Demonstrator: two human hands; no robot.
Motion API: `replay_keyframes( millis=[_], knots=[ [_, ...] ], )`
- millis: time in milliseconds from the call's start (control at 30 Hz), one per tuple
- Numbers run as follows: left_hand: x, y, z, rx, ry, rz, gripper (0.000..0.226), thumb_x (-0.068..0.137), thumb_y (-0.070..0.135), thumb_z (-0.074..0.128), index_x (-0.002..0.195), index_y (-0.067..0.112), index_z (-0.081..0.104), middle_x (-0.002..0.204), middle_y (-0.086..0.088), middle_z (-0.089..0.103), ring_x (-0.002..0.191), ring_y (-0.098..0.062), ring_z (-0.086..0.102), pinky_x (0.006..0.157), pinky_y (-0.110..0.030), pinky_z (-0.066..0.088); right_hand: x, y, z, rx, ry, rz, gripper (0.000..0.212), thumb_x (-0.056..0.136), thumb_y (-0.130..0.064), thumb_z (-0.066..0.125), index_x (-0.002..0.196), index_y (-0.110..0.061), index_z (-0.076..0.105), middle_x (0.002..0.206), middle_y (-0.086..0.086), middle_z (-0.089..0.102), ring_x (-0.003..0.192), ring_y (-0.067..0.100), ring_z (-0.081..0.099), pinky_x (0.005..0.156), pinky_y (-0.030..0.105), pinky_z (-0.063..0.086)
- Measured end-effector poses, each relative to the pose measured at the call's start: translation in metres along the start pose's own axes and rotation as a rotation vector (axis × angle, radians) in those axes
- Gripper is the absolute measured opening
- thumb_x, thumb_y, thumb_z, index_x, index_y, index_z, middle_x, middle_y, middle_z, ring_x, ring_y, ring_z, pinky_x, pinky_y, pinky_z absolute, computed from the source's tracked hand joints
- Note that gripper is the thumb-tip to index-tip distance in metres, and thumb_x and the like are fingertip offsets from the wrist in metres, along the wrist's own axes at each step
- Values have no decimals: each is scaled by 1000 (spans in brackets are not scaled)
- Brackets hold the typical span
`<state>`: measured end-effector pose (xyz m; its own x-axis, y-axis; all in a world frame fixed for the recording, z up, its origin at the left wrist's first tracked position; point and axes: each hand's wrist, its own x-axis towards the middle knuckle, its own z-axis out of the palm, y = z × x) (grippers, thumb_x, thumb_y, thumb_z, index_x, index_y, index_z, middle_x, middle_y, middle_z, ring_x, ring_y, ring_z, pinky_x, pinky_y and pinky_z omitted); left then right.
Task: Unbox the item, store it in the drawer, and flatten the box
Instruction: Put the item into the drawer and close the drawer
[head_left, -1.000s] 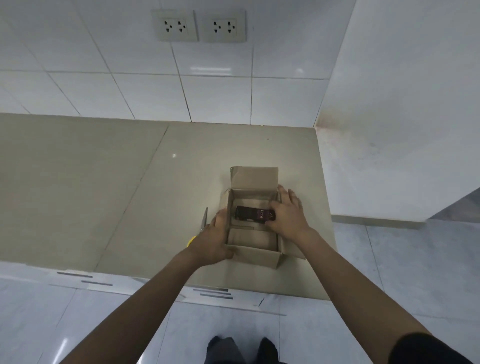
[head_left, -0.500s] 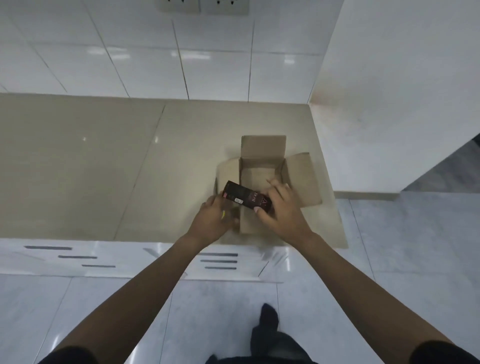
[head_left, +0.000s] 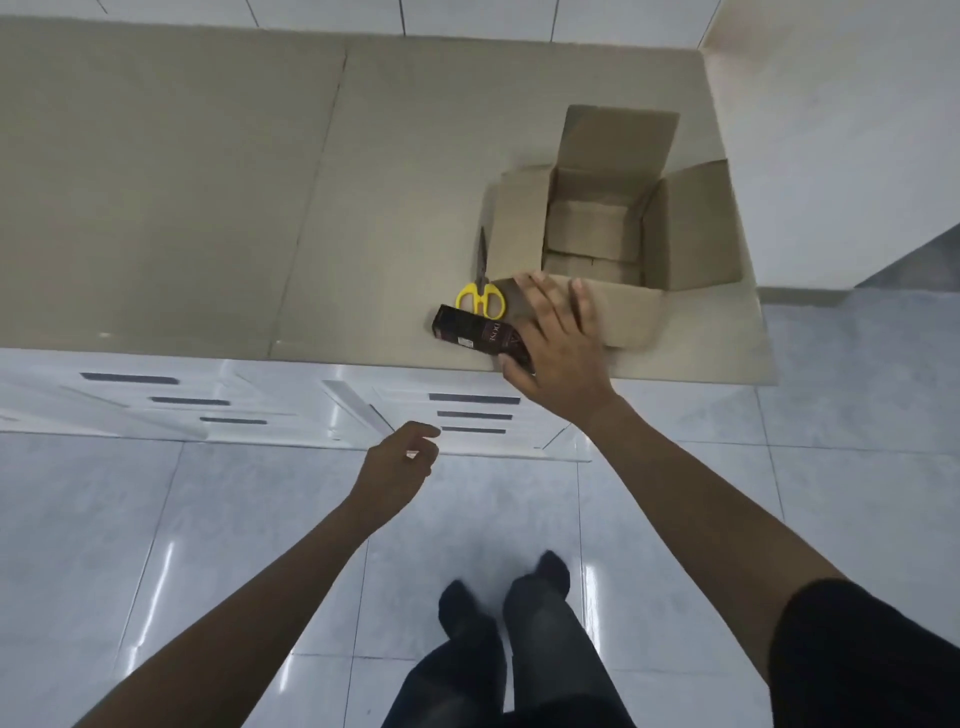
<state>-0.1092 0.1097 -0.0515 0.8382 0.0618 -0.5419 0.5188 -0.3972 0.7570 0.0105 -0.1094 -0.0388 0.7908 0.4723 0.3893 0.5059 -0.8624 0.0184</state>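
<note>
An open cardboard box stands on the beige counter near its right end, all flaps spread, nothing visible inside. My right hand holds a small dark item box by its right end, just in front of the cardboard box at the counter's front edge. My left hand hangs lower, in front of the white drawer fronts, fingers loosely curled and holding nothing. The drawers look closed.
Yellow-handled scissors lie on the counter left of the box, partly behind the item. A second stack of drawers sits at left. A white wall panel borders the counter on the right. My feet stand on the grey tiled floor.
My right hand lifted the dark item out of the cardboard box and brought it toward the counter's front edge. My left hand let go of the box and dropped toward the drawer fronts. The view tilted down.
</note>
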Motion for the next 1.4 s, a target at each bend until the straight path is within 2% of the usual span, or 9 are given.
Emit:
replay_keyframes(
  millis=[133, 233, 433, 533, 667, 967, 1267, 1333, 1400],
  knots=[
    [39, 3, 16, -591, -160, -464, 34, 96, 33, 48, 118, 12, 64, 119, -13, 62, 101, -32, 61, 87, -42, 49, 3, 4, 21, -12, 132, -16, 43, 91, -46, 48, 115, -13, 60, 151, 12, 41, 144, 27, 32, 117, 56, 20],
    [82, 2, 45, -776, -154, -552, 45, 98, 42, 37, 120, 11, 61, 117, -12, 57, 103, -32, 57, 88, -43, 46, 3, 4, 31, -30, 201, -13, 42, 90, -44, 50, 113, -11, 61, 150, 12, 42, 143, 26, 34, 116, 56, 22],
    [144, 3, 92, -1401, 82, -712, 59, 92, 56, 29, 118, 8, 53, 134, -11, 46, 124, -28, 47, 99, -49, 40, 2, 5, 34, -44, 223, -14, 44, 90, -42, 49, 115, -8, 61, 149, 13, 43, 142, 27, 36, 117, 56, 21],
    [152, -4, 96, -1476, 131, -729, 62, 89, 61, 28, 108, 9, 57, 134, -10, 50, 118, -27, 48, 94, -52, 40, 3, 5, 35, -52, 221, -21, 43, 90, -41, 48, 114, -7, 61, 148, 14, 44, 141, 28, 37, 116, 57, 22],
    [134, -28, 102, -1416, 96, -682, 70, 88, 70, 21, 110, 18, 63, 127, -8, 54, 123, -30, 45, 98, -55, 38, 2, 5, 36, -70, 215, -14, 45, 90, -42, 48, 115, -7, 61, 148, 13, 44, 141, 28, 36, 116, 57, 23],
    [69, -89, 110, -1370, 33, -697, 78, 83, 76, 33, 117, 12, 61, 128, -10, 61, 117, -32, 56, 99, -56, 43, 1, 5, 33, -93, 187, -21, 47, 91, -42, 45, 119, -7, 58, 149, 14, 42, 142, 29, 35, 116, 58, 21],
    [32, -120, 116, -1414, 1, -705, 76, 84, 74, 36, 121, 12, 60, 128, -10, 62, 119, -32, 56, 99, -58, 43, 0, -1, 22, -39, 140, 0, 42, 93, -42, 44, 113, -8, 59, 150, 15, 41, 142, 30, 34, 116, 60, 21],
    [33, -120, 115, -1430, -2, -700, 76, 85, 73, 37, 123, 11, 59, 129, -11, 61, 120, -32, 56, 99, -58, 43, -14, -9, 19, 57, 171, -35, 43, 93, -40, 48, 118, -6, 59, 144, 16, 48, 138, 31, 40, 117, 59, 16],
    [31, -119, 114, -1433, -4, -706, 74, 86, 71, 38, 124, 11, 58, 130, -11, 61, 119, -32, 56, 99, -58, 43, -44, -24, 17, 136, 181, -86, 42, 92, -40, 52, 116, -6, 60, 125, 15, 63, 121, 29, 53, 116, 56, 17]
  ],
)
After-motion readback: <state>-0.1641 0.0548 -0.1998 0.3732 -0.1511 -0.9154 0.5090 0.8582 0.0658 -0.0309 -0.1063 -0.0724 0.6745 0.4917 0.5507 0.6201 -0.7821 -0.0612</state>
